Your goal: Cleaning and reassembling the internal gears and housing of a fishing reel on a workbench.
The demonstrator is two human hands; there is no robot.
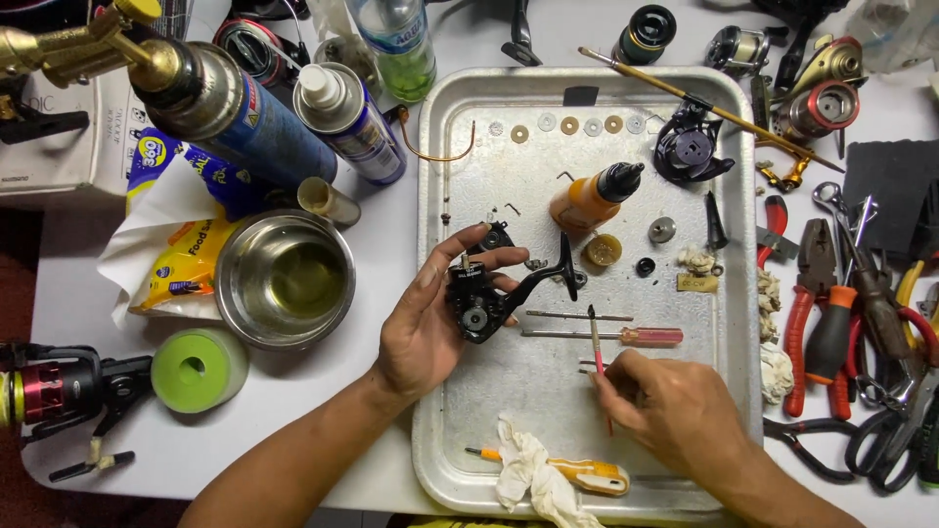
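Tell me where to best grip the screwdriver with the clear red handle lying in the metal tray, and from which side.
Probably grip the clear red handle from above: the screwdriver lies flat, with its thin shaft pointing left toward the black reel body in the left hand.

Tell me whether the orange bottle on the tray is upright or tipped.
Tipped: the orange bottle lies on its side on the tray, black cap pointing right.
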